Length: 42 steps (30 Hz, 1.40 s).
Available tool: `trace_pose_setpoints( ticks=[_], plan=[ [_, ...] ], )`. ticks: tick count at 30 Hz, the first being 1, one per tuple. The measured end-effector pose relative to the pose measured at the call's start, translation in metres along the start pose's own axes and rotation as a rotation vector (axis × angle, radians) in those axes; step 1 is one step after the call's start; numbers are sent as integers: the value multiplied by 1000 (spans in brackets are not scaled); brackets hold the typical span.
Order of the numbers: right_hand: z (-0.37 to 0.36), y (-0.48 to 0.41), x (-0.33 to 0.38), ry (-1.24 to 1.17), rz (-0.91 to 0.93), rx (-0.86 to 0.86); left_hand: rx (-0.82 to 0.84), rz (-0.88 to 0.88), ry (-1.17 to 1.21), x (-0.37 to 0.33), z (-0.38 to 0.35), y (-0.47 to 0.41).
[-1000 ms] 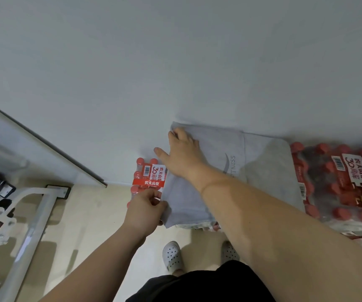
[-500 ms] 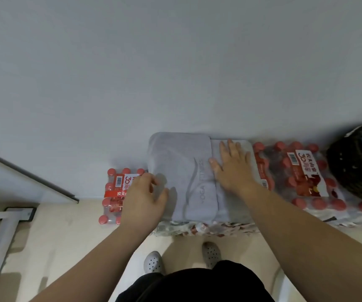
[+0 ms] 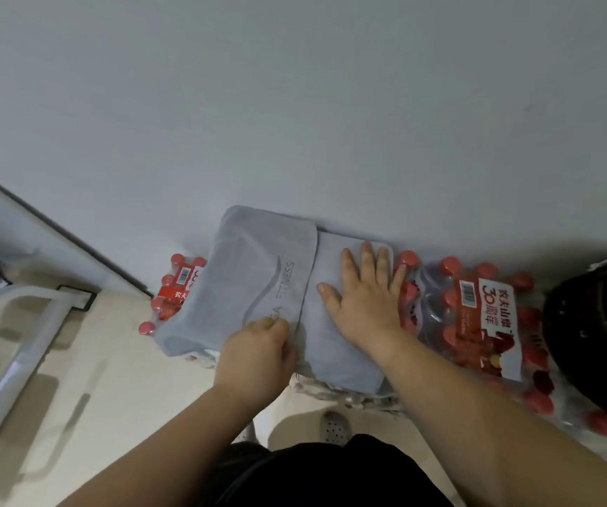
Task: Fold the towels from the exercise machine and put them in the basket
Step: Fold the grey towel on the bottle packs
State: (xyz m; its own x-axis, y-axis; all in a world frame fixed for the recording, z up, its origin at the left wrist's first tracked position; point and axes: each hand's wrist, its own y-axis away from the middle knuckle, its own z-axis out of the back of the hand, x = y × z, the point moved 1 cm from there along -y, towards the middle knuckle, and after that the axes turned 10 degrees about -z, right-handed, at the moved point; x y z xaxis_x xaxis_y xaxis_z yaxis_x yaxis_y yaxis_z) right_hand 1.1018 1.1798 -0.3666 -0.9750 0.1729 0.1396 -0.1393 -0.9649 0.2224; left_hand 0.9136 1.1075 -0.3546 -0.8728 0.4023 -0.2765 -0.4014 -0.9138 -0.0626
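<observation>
Atop shrink-wrapped packs of red-capped water bottles (image 3: 477,316) stacked against a white wall (image 3: 294,104), a grey towel (image 3: 258,265) lies partly folded, its far edge touching the wall. Its left portion sits as an upper layer, printed with a curved line and lettering that ends in "FITNESS" (image 3: 285,279), and its straight edge runs across the lower layer on the right.

The person's right hand (image 3: 364,305) presses flat on that lower layer, fingers (image 3: 366,258) straight and spread, just beside the exposed bottle caps. The left hand (image 3: 254,353) is at the towel's near side, at the near end of the upper layer's edge, fingers (image 3: 276,325) curled and gripping the cloth there. The towel's left end overhangs the stack, above a smaller bottle pack (image 3: 177,287) that stands lower, by the wall.

A dark basket (image 3: 587,342) stands at the right edge of the view, beyond the bottle packs and apart from the towel; what it holds cannot be made out.

At far left, the white frame of an exercise machine (image 3: 27,345) rests on the pale floor (image 3: 112,360). One perforated white clog (image 3: 335,428) shows below the stack, between the forearms, above the person's dark clothing (image 3: 331,470).
</observation>
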Motion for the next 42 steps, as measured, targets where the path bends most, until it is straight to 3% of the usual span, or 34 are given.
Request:
trace_pose_setpoints(
  ticks=[6,11,22,26,30,34,39,42],
  plan=[
    [23,-15,24,-90,208,69,53,125,-135,-18,0,14],
    [30,-36,37,-89,177,126,112,177,-179,-25,-5,10],
    [28,-39,45,-152,157,172,7,263,-135,-25,4,8],
    [44,-43,48,-314,212,71,-86,359,-59,-25,32,6],
    [88,-37,36,-654,248,-49,-172,351,92,-47,83,3],
    [113,-26,-4,-821,159,-138,-67,236,208,-77,86,-10],
    [76,-27,-50,-677,18,115,231,219,263,-90,20,-25],
    [59,-25,-58,-572,35,212,302,200,223,-89,-5,-26]
  ],
)
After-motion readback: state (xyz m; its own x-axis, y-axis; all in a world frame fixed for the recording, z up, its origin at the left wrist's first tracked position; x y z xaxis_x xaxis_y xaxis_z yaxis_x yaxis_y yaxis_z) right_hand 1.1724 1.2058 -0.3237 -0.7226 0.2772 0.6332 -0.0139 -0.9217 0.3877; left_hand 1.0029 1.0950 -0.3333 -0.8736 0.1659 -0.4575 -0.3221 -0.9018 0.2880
